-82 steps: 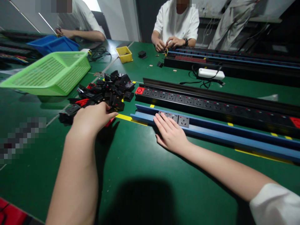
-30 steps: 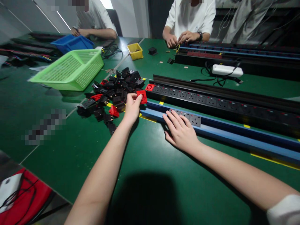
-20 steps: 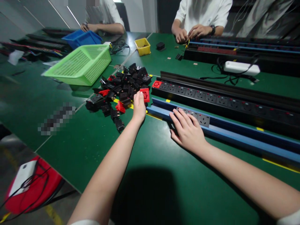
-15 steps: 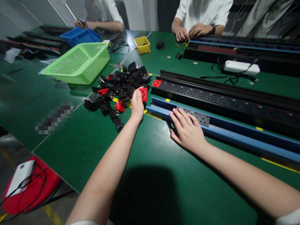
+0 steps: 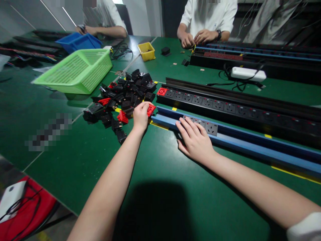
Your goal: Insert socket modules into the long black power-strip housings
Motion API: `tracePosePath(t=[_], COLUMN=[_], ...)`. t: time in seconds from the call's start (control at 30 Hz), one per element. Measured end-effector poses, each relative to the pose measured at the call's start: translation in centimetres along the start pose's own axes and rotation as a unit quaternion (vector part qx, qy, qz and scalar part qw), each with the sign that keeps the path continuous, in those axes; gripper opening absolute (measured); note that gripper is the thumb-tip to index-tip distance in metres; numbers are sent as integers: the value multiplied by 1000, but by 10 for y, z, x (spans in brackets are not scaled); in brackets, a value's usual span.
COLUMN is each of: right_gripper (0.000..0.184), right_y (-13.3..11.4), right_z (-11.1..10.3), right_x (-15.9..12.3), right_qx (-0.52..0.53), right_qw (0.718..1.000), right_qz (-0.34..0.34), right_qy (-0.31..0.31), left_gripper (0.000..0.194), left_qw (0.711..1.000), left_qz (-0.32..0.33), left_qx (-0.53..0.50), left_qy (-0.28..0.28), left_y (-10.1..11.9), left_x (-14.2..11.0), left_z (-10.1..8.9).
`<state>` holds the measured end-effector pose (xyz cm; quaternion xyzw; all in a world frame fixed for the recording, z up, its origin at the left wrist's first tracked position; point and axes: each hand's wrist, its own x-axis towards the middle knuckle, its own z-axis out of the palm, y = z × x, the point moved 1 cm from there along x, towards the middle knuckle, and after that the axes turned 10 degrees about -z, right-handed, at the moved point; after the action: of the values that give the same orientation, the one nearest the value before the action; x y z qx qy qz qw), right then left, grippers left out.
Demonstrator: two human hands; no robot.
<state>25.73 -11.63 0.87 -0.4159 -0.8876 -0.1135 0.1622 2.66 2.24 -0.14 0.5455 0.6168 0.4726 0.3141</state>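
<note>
Between the fingers of my left hand point(image 5: 140, 115) is a red socket module point(image 5: 150, 110), close to the left end of a blue metal channel point(image 5: 165, 119). My right hand point(image 5: 197, 139) lies with fingers stretched out over black socket modules point(image 5: 211, 128) seated in that channel; its fingers hide part of them. Behind the channel runs a black power strip point(image 5: 217, 105) with a red socket point(image 5: 162, 91) at its left end and a row of black sockets. A heap of loose black modules point(image 5: 130, 95), with a few red ones among them, lies left of the strip.
A green perforated basket point(image 5: 82, 72), a blue bin point(image 5: 79, 42) and a small yellow bin point(image 5: 146, 52) stand farther back. Across the table a co-worker's hands point(image 5: 195, 38) work beside other strips. A white power adapter point(image 5: 248, 73) with cables lies at the right rear. A red stool point(image 5: 30, 207) is at lower left.
My left hand has brought the red socket module lower, toward the channel's left end, and tilted it. My right hand stays on the black modules. The whole view has shifted slightly.
</note>
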Motion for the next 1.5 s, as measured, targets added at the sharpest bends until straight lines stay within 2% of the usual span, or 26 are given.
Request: tracePosePath(t=[0.23, 0.43, 0.63, 0.8, 1.1, 1.23, 1.5], right_gripper=[76, 72, 71, 68, 67, 67, 67], right_y=[1, 0, 1, 1, 1, 1, 1], right_z=[0, 0, 0, 0, 0, 0, 0], right_x=[0, 0, -1, -1, -1, 0, 0], right_qx=[5, 2, 3, 0, -13, -15, -25], right_qw=[1000, 1000, 1000, 1000, 1000, 1000, 1000], right_qz=[1, 3, 2, 1, -3, -3, -4], right_qy=[4, 1, 0, -1, 4, 6, -2], left_gripper=[33, 32, 34, 38, 60, 60, 62], left_qw=[999, 999, 995, 995, 988, 987, 977], left_qz=[-4, -3, -2, 10, -22, -22, -35], left_qx=[37, 15, 3, 29, 5, 39, 87], left_qy=[-39, -48, -95, -93, -153, -154, -192], left_y=[-1, -5, -10, -10, -14, -10, -1], left_x=[1, 3, 7, 5, 5, 3, 2], left_z=[4, 3, 1, 0, -4, -7, -16])
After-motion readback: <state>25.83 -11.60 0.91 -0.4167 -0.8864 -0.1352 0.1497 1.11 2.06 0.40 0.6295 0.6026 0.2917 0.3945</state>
